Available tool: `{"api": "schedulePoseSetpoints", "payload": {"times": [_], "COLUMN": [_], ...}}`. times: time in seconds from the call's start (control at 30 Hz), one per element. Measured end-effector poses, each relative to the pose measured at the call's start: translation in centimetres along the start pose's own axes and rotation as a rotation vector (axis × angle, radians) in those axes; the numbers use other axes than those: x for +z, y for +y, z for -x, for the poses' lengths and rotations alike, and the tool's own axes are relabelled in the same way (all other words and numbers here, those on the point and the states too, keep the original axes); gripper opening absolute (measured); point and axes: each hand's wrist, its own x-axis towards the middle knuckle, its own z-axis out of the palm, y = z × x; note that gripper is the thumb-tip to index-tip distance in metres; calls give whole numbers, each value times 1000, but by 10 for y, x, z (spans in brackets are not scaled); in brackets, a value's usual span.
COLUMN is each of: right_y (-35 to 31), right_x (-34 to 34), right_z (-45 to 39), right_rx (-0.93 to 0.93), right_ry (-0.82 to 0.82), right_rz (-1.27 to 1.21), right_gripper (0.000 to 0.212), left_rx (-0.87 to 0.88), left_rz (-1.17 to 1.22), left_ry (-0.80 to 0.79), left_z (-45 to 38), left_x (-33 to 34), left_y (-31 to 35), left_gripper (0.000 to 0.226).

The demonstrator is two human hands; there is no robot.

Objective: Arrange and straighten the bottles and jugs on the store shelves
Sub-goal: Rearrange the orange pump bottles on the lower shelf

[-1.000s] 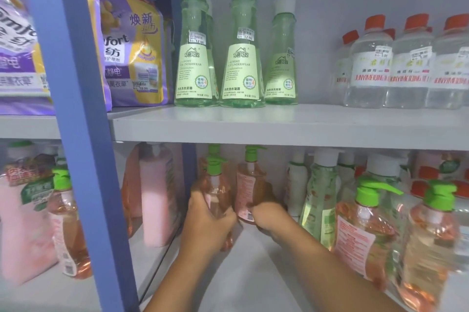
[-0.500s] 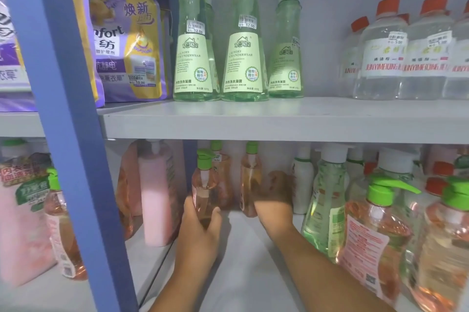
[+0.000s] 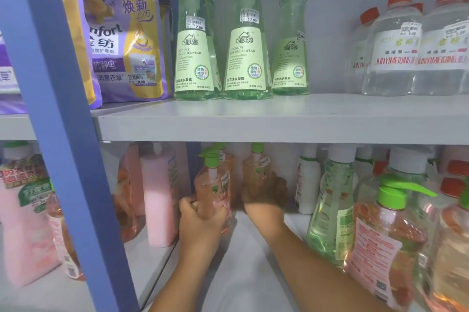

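We see a peach pump bottle point(image 3: 214, 195) with a green pump head on the lower shelf point(image 3: 243, 261), upright, at the back left of the bay. The left hand point(image 3: 201, 220) grips its lower body, fingers curled round the base. Just to its right stands a second peach bottle point(image 3: 256, 172), further back. The right hand point(image 3: 265, 195) is on its lower part, fingers wrapped round the front; it's motion-blurred, but it reads as a grasp. Behind the first bottle, another peach one is partly hidden.

Outward on the same shelf: a white bottle point(image 3: 307, 185) right of the right hand, then a green clear bottle point(image 3: 335, 210) near the right forearm. Front right, large peach pump jugs point(image 3: 383, 248), blurred. Left of the left hand, a pink opaque bottle point(image 3: 160, 197) upright beside the blue upright post point(image 3: 63, 134).

Upper shelf point(image 3: 279, 119): three green laundry-gel bottles point(image 3: 245, 40) in a row with more behind, purple softener pouches point(image 3: 121, 32) to their left, clear red-capped bottles point(image 3: 396, 45) to the right.
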Motion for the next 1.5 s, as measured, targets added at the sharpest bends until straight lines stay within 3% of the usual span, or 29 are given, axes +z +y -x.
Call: {"api": "schedulePoseSetpoints", "payload": {"times": [0.1,0.27,0.33,0.43,0.6,0.7,0.93,1.07,1.17,1.23,1.27,1.3,1.4,1.43,1.5], "right_y": [7,5,4,10,8,6,-2,-15,-5,15,28,43,94,110,135], "right_x": [-3,-3,1,2,-1,-2,-13,-53,-121,-180,-209,-236,-296,-308,-319], "right_z": [-8,-15,-15,-17,-20,-20,-16,8,54,95,112,126,137,131,116], "right_rx": [30,54,22,-26,-94,-44,-32,-35,-26,-116,-189,-265,-312,-288,-205], "right_ry": [-129,15,-20,-79,-78,-123,-212,-304,-354,-269,-148,29,485,542,420], "right_rz": [-181,-71,-60,-60,-77,-100,-102,8,-204,-470,-571,-616,-508,-443,-333], "right_gripper": [73,76,76,54,51,52,43,40,33,23,18,15,15,19,38], "left_rx": [31,112,81,74,78,87,58,89,226,373,394,384,341,336,303], "left_rz": [-47,-225,-219,-261,-347,-363,-361,-382,-319,-198,-98,-1,202,207,176], "left_ry": [0,40,17,19,2,-37,-81,-13,67,-1,-113,-253,-575,-627,-673], "left_z": [2,0,2,-4,-9,-16,-20,-12,13,45,65,87,149,165,188], "left_x": [1,1,2,9,23,25,28,24,27,37,44,53,81,89,104], "left_y": [0,0,7,16,16,6,0,6,22,38,45,50,48,45,41], "left_gripper": [37,12,18,31,21,9,8,21,23,13,3,9,44,59,96]}}
